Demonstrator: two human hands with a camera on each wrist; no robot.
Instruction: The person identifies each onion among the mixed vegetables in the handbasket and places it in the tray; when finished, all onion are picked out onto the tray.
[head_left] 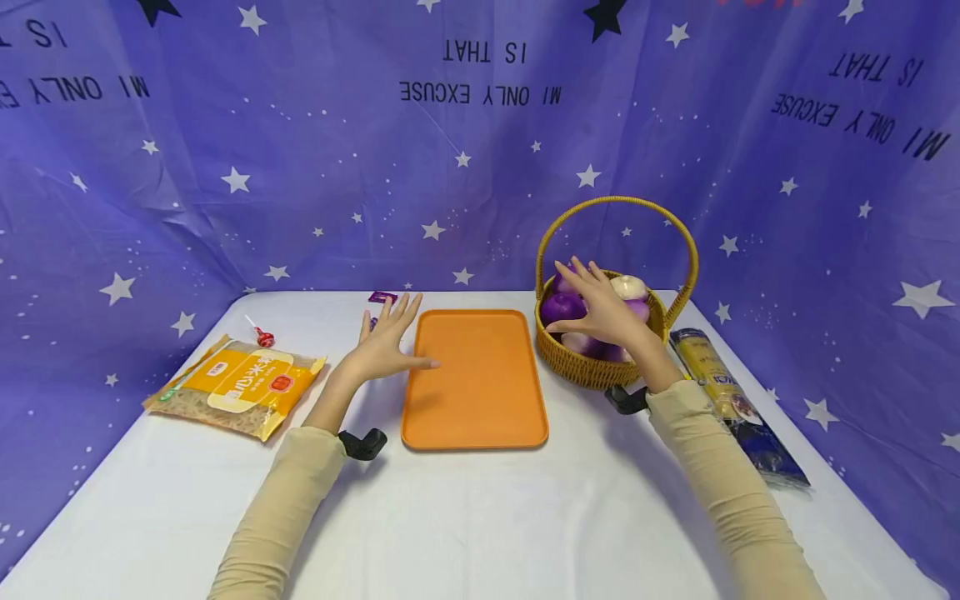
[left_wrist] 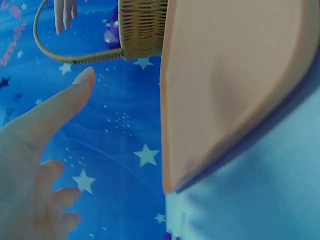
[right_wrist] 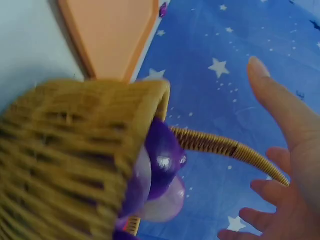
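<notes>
My left hand (head_left: 381,350) is raised at the left edge of an orange tray (head_left: 476,379), fingers spread and thumb reaching over the rim; it holds nothing. In the left wrist view its thumb (left_wrist: 65,105) points toward the wicker basket (left_wrist: 142,30). Over the basket (head_left: 592,372) on the right hovers my right hand (head_left: 600,310), fingers spread, inside the outline of the tall handle (head_left: 618,200) as seen from the head. Shiny round purple (right_wrist: 162,160) and whitish things (head_left: 630,287) fill the basket; one purple one has a small nub. The right hand partly hides them.
To the left lie a yellow and clear bag of grain (head_left: 240,383) and a red lollipop (head_left: 264,337). A small purple wrapped piece (head_left: 382,297) sits behind the left hand. Right of the basket lies a long blue and yellow packet (head_left: 738,408). A starry cloth (head_left: 480,200) hangs behind.
</notes>
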